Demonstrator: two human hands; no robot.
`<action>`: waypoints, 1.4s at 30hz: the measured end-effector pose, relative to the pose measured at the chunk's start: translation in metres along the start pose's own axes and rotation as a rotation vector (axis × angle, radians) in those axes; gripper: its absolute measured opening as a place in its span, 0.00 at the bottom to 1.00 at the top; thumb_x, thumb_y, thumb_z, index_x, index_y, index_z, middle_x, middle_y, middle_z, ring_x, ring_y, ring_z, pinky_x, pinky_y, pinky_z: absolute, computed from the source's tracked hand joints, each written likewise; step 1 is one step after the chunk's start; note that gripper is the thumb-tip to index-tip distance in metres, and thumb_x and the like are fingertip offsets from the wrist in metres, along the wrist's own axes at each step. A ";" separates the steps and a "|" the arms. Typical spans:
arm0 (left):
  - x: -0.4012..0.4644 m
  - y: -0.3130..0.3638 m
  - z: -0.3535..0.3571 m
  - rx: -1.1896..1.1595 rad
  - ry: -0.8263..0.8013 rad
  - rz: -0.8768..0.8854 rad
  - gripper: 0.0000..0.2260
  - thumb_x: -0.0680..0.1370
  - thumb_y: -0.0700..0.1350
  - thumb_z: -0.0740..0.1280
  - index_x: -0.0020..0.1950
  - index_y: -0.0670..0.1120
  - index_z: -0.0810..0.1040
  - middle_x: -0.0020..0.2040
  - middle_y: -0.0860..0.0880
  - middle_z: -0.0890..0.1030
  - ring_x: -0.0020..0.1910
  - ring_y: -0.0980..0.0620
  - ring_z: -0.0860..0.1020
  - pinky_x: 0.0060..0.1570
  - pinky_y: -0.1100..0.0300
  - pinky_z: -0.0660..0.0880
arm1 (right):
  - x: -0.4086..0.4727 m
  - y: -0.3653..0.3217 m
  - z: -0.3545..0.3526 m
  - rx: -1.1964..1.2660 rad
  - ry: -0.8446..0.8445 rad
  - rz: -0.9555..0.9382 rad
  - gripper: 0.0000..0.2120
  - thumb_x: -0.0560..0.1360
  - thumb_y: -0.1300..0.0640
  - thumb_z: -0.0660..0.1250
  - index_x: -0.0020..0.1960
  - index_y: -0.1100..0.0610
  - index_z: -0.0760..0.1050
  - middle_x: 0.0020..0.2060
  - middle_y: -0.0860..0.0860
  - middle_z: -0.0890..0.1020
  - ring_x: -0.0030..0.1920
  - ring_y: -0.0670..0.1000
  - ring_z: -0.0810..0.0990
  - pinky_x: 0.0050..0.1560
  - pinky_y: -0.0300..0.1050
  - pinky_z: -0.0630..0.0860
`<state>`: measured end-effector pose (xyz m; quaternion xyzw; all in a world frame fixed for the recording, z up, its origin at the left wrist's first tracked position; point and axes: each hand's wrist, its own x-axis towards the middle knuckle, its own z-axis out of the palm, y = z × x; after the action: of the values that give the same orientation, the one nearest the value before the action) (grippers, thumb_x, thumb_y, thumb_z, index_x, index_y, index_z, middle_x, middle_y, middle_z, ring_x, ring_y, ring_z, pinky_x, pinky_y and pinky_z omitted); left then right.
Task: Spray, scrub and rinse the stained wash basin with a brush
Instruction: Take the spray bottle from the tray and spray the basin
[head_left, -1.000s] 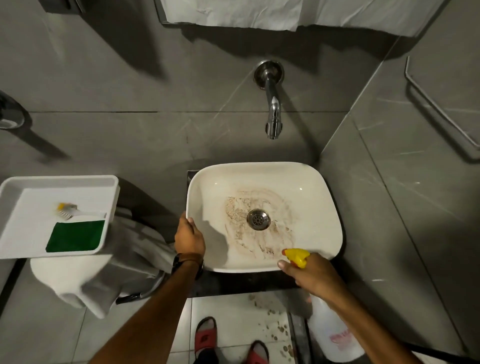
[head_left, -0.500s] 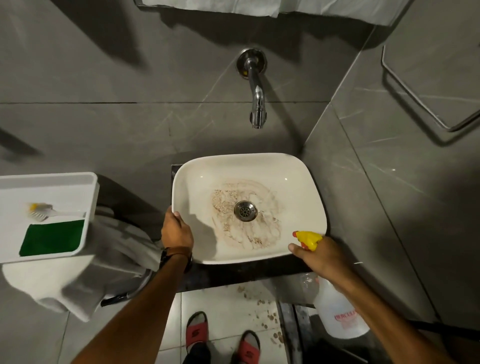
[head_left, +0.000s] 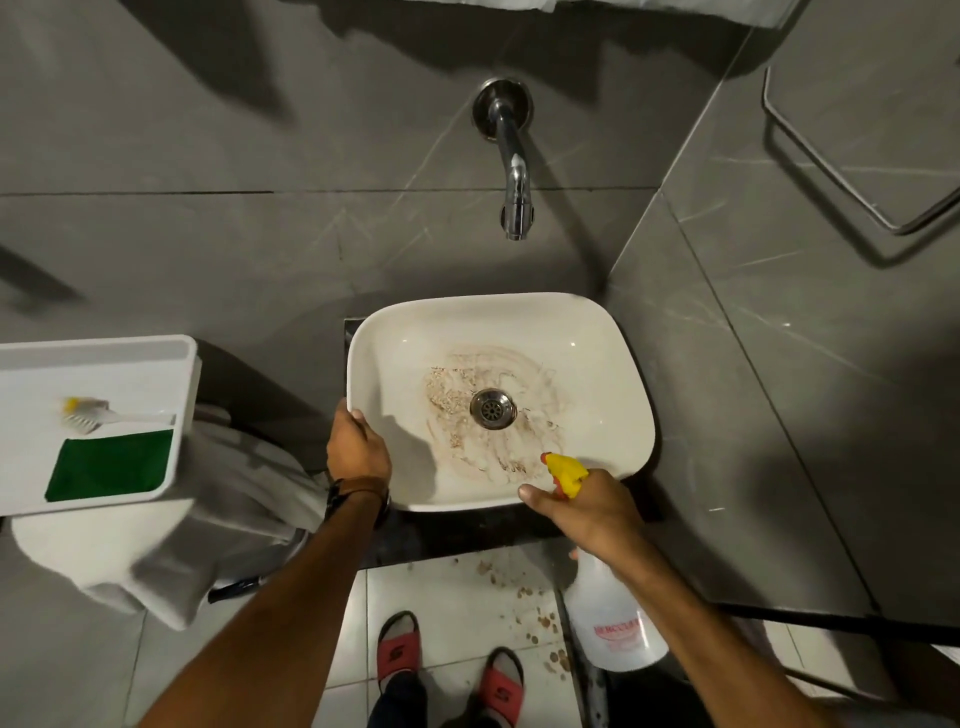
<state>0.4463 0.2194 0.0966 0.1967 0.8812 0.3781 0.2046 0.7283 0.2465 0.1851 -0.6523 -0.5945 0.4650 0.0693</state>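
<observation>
The white wash basin (head_left: 597, 364) sits at the centre of the view on a dark desk (head_left: 467, 535), set against grey tiled walls. Brown stains (head_left: 457, 415) ring the metal drain (head_left: 492, 409), spreading mostly toward 9 and 6 o'clock of it (the smears look swirled, thin and streaky). A chrome tap (head_left: 511, 171) juts from the wall at 12 o'clock of the basin, its spout hanging above the back rim.

The left hand (head_left: 358, 449) rests on the basin's rim at about 8 o'clock, its grip closed over the edge with the fingers curled inside the bowl; a dark band circles the wrist. The right hand (head_left: 587, 512) is at 5 o'clock of the basin, its grip wrapped round the neck of a spray bottle (head_left: 613, 623). The bottle's yellow nozzle (head_left: 566, 470) pokes above the near rim and points toward the stains, while the pale body hangs below the forearm.

At 9 o'clock of the basin, well apart from it, a white tray (head_left: 104, 358) holds a brush (head_left: 98, 413) with a yellow tip and white handle, and just beside it a green scouring pad (head_left: 111, 465). A white cloth (head_left: 171, 561) is draped beneath the tray. Brown specks (head_left: 524, 592) dot the floor tiles at 6 o'clock, near two red sandals (head_left: 397, 647).
</observation>
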 end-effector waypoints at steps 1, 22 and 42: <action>-0.001 0.000 -0.001 -0.004 0.001 0.000 0.16 0.84 0.51 0.51 0.66 0.46 0.71 0.57 0.38 0.80 0.54 0.35 0.79 0.54 0.42 0.77 | -0.001 -0.004 0.005 0.022 -0.008 0.003 0.32 0.61 0.33 0.76 0.63 0.41 0.80 0.48 0.43 0.86 0.50 0.50 0.85 0.43 0.52 0.86; -0.001 0.001 -0.001 -0.006 0.031 0.048 0.17 0.84 0.52 0.50 0.66 0.47 0.71 0.56 0.39 0.81 0.52 0.35 0.79 0.52 0.43 0.78 | 0.035 -0.042 0.023 0.023 0.159 -0.095 0.26 0.67 0.34 0.71 0.62 0.40 0.75 0.39 0.47 0.86 0.42 0.52 0.85 0.44 0.54 0.84; 0.002 -0.004 0.002 0.014 0.037 0.071 0.17 0.84 0.50 0.51 0.66 0.44 0.71 0.57 0.36 0.80 0.54 0.33 0.78 0.52 0.44 0.75 | 0.041 -0.012 -0.009 0.174 0.339 -0.098 0.30 0.69 0.31 0.70 0.68 0.38 0.73 0.40 0.40 0.83 0.44 0.47 0.84 0.48 0.54 0.84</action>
<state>0.4445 0.2190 0.0922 0.2222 0.8799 0.3826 0.1732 0.7204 0.2880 0.1762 -0.6832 -0.5630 0.3942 0.2468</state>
